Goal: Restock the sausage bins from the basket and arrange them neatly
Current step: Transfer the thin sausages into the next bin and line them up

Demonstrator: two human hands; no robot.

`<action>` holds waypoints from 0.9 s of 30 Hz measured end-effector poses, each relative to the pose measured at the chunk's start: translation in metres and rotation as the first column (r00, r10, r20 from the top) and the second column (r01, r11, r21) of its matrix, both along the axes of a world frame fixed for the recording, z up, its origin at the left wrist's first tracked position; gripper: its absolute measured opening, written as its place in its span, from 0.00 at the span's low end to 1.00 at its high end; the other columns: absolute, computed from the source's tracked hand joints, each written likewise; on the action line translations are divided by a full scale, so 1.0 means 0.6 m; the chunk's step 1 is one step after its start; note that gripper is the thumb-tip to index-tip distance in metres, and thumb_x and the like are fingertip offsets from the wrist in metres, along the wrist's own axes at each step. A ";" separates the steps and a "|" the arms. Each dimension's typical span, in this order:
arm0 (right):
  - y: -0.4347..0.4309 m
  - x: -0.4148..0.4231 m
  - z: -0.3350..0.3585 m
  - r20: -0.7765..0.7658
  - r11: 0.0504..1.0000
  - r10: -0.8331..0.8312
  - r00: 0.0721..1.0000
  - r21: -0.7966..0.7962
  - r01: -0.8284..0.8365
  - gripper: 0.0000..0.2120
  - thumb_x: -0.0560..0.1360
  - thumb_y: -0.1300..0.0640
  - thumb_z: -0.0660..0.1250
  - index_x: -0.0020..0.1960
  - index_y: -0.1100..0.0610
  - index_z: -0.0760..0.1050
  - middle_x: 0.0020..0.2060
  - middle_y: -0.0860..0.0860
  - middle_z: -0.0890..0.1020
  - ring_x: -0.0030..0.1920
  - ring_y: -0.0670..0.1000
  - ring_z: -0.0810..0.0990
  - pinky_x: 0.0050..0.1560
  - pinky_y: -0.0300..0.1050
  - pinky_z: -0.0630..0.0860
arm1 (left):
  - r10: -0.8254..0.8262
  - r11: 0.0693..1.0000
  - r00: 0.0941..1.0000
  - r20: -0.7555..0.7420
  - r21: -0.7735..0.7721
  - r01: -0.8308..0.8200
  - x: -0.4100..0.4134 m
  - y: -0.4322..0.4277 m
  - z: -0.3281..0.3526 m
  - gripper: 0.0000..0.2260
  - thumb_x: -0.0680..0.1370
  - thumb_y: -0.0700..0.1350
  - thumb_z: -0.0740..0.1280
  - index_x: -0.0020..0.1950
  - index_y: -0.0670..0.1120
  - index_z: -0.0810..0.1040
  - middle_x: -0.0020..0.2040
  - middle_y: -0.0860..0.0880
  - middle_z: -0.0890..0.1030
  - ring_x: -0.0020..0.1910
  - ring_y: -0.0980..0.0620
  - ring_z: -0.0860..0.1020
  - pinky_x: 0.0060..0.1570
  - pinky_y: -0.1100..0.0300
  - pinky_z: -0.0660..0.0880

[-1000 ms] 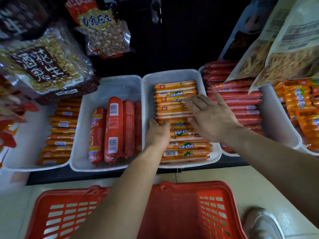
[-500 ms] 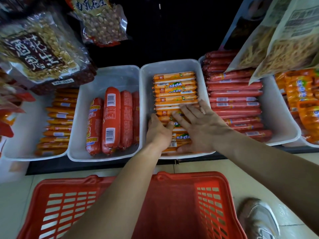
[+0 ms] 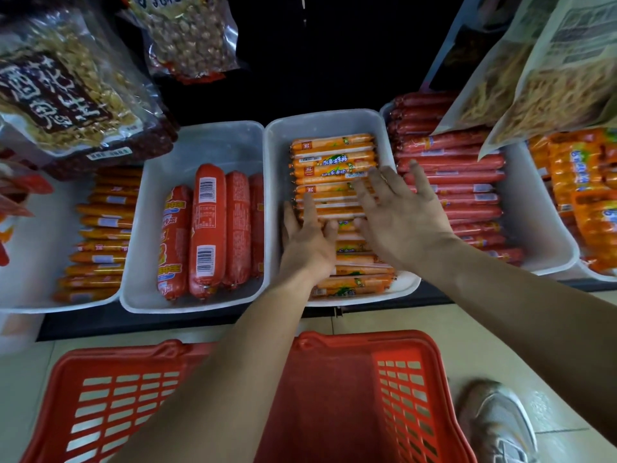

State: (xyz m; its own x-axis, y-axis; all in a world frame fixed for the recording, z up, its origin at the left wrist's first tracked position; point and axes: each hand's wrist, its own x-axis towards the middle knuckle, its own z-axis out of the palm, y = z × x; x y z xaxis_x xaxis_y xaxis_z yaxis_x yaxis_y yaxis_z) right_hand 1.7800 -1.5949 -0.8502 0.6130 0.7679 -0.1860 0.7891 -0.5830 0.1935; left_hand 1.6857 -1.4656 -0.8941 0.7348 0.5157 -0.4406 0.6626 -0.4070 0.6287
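Sausages (image 3: 331, 155) in bin (image 3: 278, 155) — left hand (image 3: 309, 245), right hand (image 3: 404, 217) spread on top.

Dark shelf (image 3: 167, 324), white bins (image 3: 207, 145) side by side on it, tiled floor (image 3: 484, 329), red basket (image 3: 367, 339) and shoe (image 3: 497, 426) on it

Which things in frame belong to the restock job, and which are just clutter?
Job: left hand and right hand, both on the orange sausage packs; their white bin; fat red sausages; slim red sausages; red basket.

Not job: peanut bags; dried-snack bags; shoe.
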 end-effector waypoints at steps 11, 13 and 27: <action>0.012 0.006 -0.009 -0.031 0.981 0.093 0.995 -0.168 -0.097 0.33 0.82 0.38 0.38 0.79 0.53 0.30 0.81 0.56 0.40 0.80 0.58 0.39 0.75 0.66 0.35 | 0.179 0.983 0.962 0.206 0.000 -0.183 0.030 0.011 0.006 0.29 0.85 0.53 0.56 0.83 0.56 0.45 0.83 0.54 0.45 0.79 0.48 0.60 0.73 0.47 0.65; 0.020 0.022 -0.007 0.013 0.987 0.072 0.997 -0.146 -0.069 0.32 0.82 0.39 0.40 0.80 0.51 0.33 0.81 0.57 0.45 0.80 0.59 0.43 0.75 0.67 0.38 | 0.076 0.996 0.979 0.191 0.026 -0.083 -0.002 0.007 0.004 0.33 0.83 0.55 0.60 0.82 0.59 0.44 0.83 0.54 0.43 0.79 0.49 0.59 0.72 0.51 0.67; 0.006 -0.002 -0.008 -0.164 0.999 0.018 0.986 0.037 -0.012 0.29 0.83 0.43 0.44 0.81 0.50 0.42 0.81 0.51 0.46 0.81 0.54 0.44 0.77 0.61 0.37 | -0.025 0.983 1.000 0.010 0.180 0.022 0.064 0.018 0.002 0.30 0.84 0.61 0.51 0.79 0.63 0.35 0.81 0.51 0.33 0.81 0.43 0.40 0.77 0.45 0.51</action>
State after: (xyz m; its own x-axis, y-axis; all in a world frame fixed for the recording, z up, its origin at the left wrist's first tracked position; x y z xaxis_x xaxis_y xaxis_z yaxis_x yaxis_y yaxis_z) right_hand 1.7786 -1.5911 -0.8548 0.5646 0.7848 -0.2556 0.8173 -0.5749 0.0401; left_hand 1.7243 -1.4550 -0.8926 0.7523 0.5681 -0.3336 0.6444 -0.5293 0.5519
